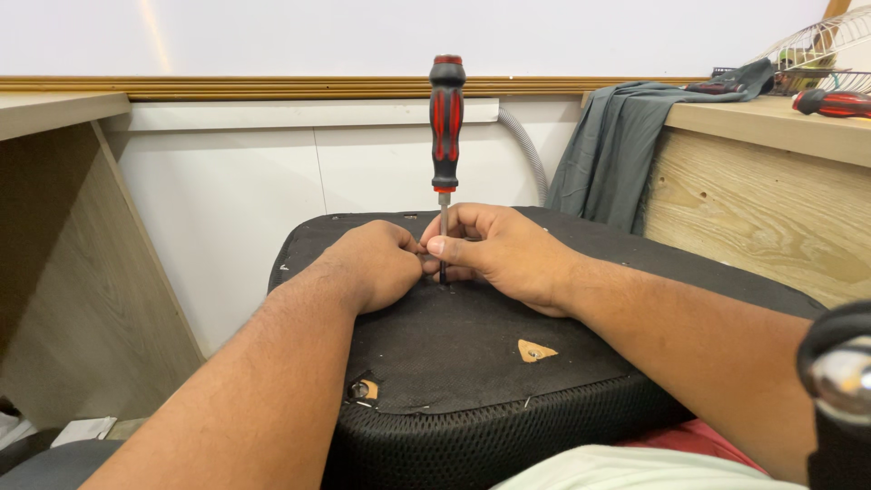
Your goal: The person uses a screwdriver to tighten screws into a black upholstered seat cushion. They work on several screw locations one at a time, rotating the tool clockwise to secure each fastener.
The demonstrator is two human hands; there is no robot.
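**Inspector:** While both forearms reach forward over the work, the red-and-black-handled screwdriver with a steel shaft (446,127) stands upright, its tip planted on the black fabric-covered underside of an upturned chair seat (472,354). Confirm the grip.

**Assistant:** The right hand (504,254) is curled closed around the lower shaft, thumb and forefinger pinching it just above the tip. The handle rises free above both hands, held by nothing.

**Inspector:** And the other?

**Assistant:** The left hand (376,263) is drawn into a loose fist, its fingertips meeting the right hand at the shaft. Whether it grips the shaft itself or some small part beside it, I cannot tell; the fingers hide the point of contact.

**Inspector:** Condition of the seat?

**Assistant:** It rests across the person's lap. The fabric is torn in two places: a small triangular tear showing pale wood (535,350) near the middle, and a corner tear exposing a metal bolt (361,390) at the front left. A black mesh edge runs along the near side.

**Inspector:** Surroundings?

**Assistant:** On the right, a light wooden worktop (780,118) carries a draped grey-green cloth (617,145) and a second red-and-black screwdriver (833,102). A grey corrugated hose (531,150) runs down the white wall behind.
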